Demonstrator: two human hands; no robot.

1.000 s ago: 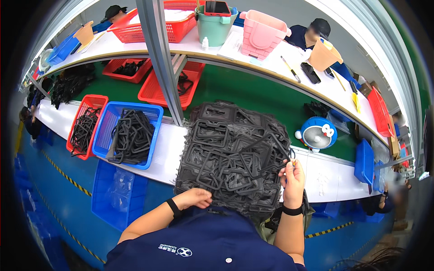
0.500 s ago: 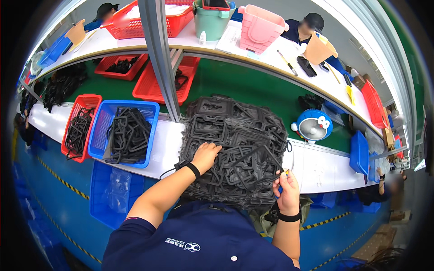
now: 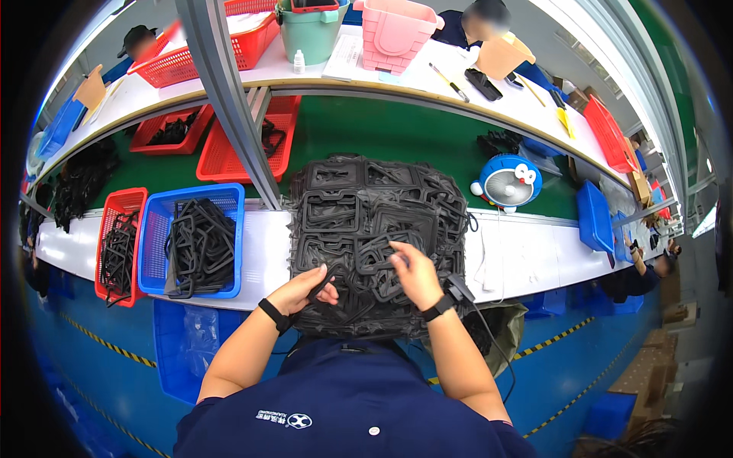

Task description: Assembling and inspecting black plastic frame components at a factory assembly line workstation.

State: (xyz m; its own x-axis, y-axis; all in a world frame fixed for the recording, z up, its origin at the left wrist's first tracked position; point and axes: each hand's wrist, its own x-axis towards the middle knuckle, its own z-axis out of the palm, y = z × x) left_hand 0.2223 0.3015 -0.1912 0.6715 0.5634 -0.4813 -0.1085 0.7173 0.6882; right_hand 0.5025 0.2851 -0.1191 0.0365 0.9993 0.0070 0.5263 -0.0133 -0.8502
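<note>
In front of me lies a bulky stack of black rectangular plastic frames, bundled in dark film. At its near left edge, my left hand is closed with a thin black piece between thumb and fingers, apparently a frame's edge. My right hand reaches over the stack from the right, its fingertips at a loose black frame lying on top. Whether those fingers grip it or only touch it is hard to see. Beside my right wrist is a small dark piece with a thin cord hanging from it.
Left of the stack stand a blue basket and a red basket, both holding black frames. A blue fan stands at the back right. A metal post rises behind the baskets to a shelf with tubs and pens.
My right hand has moved left from the stack's right edge onto its middle. My left hand has drawn back to the near left edge. Fewer loose frames show on top; the whole view has shifted.
</note>
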